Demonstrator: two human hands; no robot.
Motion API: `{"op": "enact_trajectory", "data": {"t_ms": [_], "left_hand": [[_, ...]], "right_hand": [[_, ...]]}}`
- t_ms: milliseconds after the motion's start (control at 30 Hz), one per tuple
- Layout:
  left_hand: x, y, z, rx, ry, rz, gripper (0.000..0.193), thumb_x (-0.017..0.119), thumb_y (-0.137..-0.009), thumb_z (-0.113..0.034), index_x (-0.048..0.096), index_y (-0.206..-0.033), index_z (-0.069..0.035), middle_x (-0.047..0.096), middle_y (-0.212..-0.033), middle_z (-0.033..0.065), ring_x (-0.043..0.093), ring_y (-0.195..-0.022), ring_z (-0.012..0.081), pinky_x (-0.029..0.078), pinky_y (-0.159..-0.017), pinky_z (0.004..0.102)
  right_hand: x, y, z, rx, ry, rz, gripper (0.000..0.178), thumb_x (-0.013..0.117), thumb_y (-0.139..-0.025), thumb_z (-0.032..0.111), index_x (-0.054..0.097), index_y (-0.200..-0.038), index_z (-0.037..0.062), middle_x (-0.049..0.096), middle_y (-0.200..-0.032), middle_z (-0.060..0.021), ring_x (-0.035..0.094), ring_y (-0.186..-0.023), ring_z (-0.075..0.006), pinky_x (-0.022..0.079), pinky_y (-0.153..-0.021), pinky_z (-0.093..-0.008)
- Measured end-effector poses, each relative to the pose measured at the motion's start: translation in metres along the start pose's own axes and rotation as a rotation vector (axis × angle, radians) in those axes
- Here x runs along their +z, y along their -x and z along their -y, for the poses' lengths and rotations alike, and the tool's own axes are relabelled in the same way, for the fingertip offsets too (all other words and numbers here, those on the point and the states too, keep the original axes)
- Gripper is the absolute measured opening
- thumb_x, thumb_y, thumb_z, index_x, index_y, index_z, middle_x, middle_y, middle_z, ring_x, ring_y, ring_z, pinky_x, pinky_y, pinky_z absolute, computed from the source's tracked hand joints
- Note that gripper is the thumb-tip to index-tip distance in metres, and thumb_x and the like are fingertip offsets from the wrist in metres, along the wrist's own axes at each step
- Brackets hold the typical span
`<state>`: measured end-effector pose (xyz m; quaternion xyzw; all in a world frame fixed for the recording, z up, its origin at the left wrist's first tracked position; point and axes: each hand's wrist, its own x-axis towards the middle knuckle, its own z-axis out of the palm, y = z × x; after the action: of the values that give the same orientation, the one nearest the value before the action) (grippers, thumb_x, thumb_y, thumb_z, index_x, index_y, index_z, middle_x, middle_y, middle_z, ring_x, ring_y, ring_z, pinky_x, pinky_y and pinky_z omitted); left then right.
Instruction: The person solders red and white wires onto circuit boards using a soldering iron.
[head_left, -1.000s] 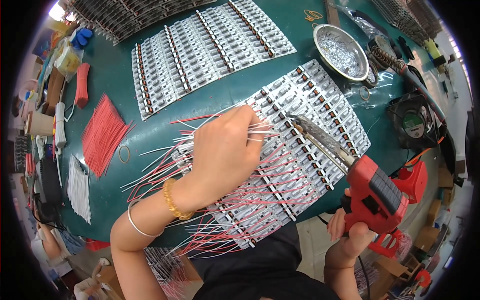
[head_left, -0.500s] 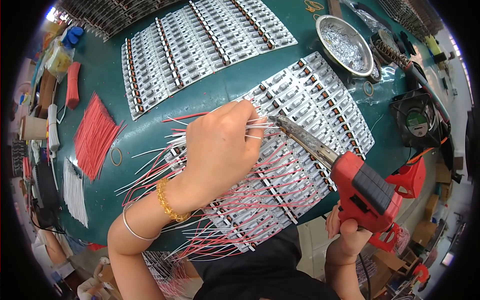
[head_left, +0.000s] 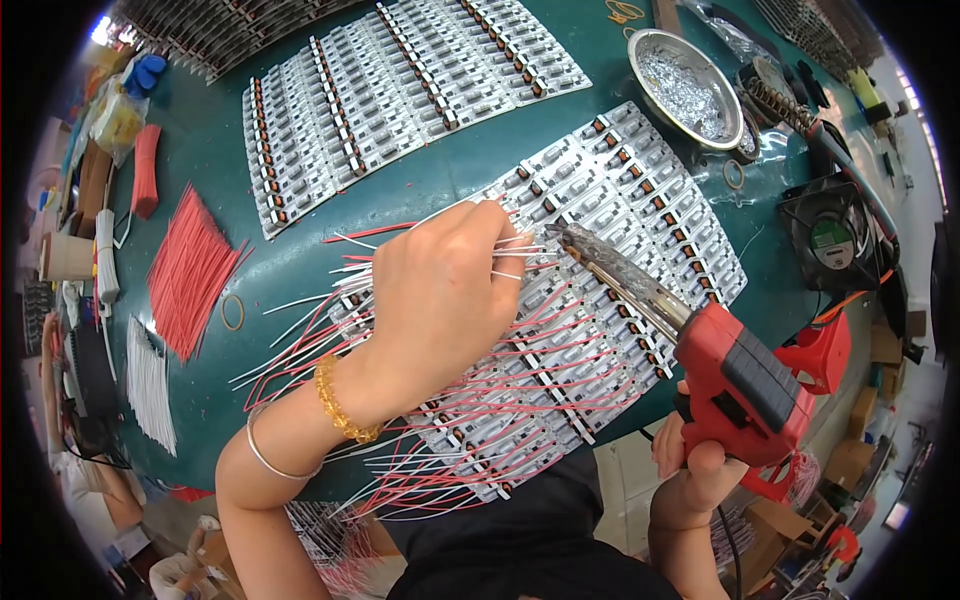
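My left hand (head_left: 440, 300) is closed, with white wires (head_left: 508, 264) pinched between thumb and fingers over a circuit board panel (head_left: 640, 215). Rows of red and white wires (head_left: 540, 390) run from the panel's near part, their loose ends spreading left beneath my forearm. My right hand (head_left: 700, 462) grips a red soldering gun (head_left: 745, 385) by its handle. Its dark, crusted tip (head_left: 570, 238) points left, a short way right of the pinched wires. Whether the tip touches the board, I cannot tell.
Behind lies a second circuit board panel (head_left: 410, 95). A metal bowl (head_left: 690, 90) holds silvery scraps at the far right, near a black fan (head_left: 832, 240). Leftward on the green table are red wires (head_left: 190, 275), white wires (head_left: 150, 390) and a red bundle (head_left: 146, 172).
The soldering gun in my right hand has shifted slightly right, its tip drawing away from the pinched wires. My left hand has stayed nearly still.
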<state>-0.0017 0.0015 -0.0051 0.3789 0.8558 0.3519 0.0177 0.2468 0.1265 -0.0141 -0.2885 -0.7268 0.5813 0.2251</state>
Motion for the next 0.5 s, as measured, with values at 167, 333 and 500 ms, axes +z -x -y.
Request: {"op": "enact_trajectory", "data": {"t_ms": [167, 333, 500], "left_hand": [[0.001, 0.002, 0.002, 0.020, 0.016, 0.000, 0.017, 0.065, -0.080, -0.012, 0.056, -0.074, 0.000, 0.058, -0.065, 0.0130, 0.056, -0.054, 0.0263, 0.041, -0.049, 0.0355], [0.004, 0.004, 0.002, 0.021, 0.026, -0.016, 0.016, 0.063, -0.082, -0.010, 0.053, -0.076, 0.000, 0.058, -0.069, 0.0129, 0.057, -0.056, 0.0267, 0.042, -0.050, 0.0356], [0.006, 0.004, 0.001, 0.009, 0.014, -0.050, 0.016, 0.063, -0.083, -0.010, 0.052, -0.076, 0.000, 0.058, -0.070, 0.0122, 0.057, -0.056, 0.0264, 0.043, -0.050, 0.0350]], "right_hand": [[0.024, -0.010, 0.028, 0.104, -0.284, 0.000, 0.082, 0.068, -0.074, 0.052, 0.044, -0.112, -0.0165, 0.041, -0.044, -0.0004, 0.039, -0.033, -0.0091, 0.033, -0.035, -0.0215], [0.023, -0.010, 0.028, 0.107, -0.271, 0.035, 0.081, 0.066, -0.076, 0.053, 0.044, -0.112, -0.0156, 0.041, -0.045, -0.0008, 0.039, -0.033, -0.0092, 0.034, -0.036, -0.0219], [0.021, -0.012, 0.025, 0.107, -0.243, 0.049, 0.075, 0.066, -0.076, 0.052, 0.046, -0.108, -0.0125, 0.042, -0.046, -0.0018, 0.041, -0.035, -0.0102, 0.034, -0.036, -0.0223]]}}
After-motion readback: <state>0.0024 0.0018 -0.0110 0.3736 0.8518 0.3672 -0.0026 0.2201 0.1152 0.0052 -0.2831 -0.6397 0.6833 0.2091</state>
